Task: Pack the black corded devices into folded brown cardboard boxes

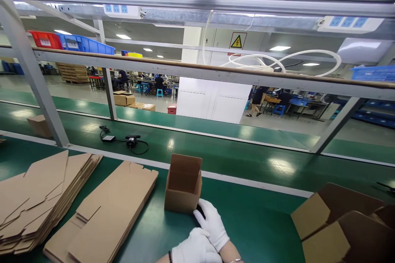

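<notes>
A small brown cardboard box [182,201] stands on the green work surface with its lid flap raised and its inside showing. My right hand [213,224], in a white glove, is at the box's lower right corner. Its thumb and forefinger are apart, with a dark gap between them; whether the fingertips press on the cardboard is hard to tell. My left hand [196,247], also gloved in white, lies against the right hand with its fingers curled closed. Whatever those fingers may grip is hidden.
Flat cardboard blanks lie stacked at far left [40,197] and beside the box [114,209]. Larger open cartons [327,238] occupy the right. A cabled black device [132,141] rests beyond the pale strip. Metal shelf rails [197,70] cross above, carrying bins [83,44].
</notes>
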A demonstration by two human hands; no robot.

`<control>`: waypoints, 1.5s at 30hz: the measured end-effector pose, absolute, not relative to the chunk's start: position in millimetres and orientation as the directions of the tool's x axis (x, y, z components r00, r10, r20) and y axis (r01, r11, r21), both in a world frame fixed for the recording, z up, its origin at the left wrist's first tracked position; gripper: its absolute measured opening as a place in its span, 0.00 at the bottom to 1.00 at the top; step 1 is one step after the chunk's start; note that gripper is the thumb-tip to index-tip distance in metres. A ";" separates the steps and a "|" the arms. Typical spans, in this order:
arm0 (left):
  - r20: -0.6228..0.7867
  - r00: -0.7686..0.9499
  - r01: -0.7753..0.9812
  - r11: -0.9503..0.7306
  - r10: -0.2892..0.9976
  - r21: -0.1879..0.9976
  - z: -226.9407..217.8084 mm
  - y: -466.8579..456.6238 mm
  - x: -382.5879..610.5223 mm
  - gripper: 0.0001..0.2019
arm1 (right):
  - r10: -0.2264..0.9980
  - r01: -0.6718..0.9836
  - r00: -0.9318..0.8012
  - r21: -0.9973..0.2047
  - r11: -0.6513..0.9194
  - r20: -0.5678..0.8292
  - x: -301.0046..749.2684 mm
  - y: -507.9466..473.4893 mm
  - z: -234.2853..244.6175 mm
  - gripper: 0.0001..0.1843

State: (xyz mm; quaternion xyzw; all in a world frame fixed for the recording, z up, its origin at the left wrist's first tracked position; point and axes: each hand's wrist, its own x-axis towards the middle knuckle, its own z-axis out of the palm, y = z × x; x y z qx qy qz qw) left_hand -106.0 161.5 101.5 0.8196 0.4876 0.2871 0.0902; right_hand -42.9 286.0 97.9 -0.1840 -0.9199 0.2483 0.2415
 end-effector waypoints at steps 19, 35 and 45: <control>0.352 0.354 0.810 -0.472 0.866 0.347 102.7 158.2 -105.4 0.15 | 0.454 0.234 -0.826 -0.530 0.815 0.333 -44.5 290.0 90.8 0.22; 0.294 0.360 0.817 -0.451 0.885 0.359 105.7 152.4 -107.4 0.17 | 0.467 0.253 -0.832 -0.542 0.801 0.301 -44.6 288.9 94.3 0.22; 0.316 0.336 0.812 -0.443 0.887 0.381 111.9 153.6 -105.0 0.15 | 0.465 0.259 -0.831 -0.528 0.809 0.305 -43.6 286.2 99.6 0.22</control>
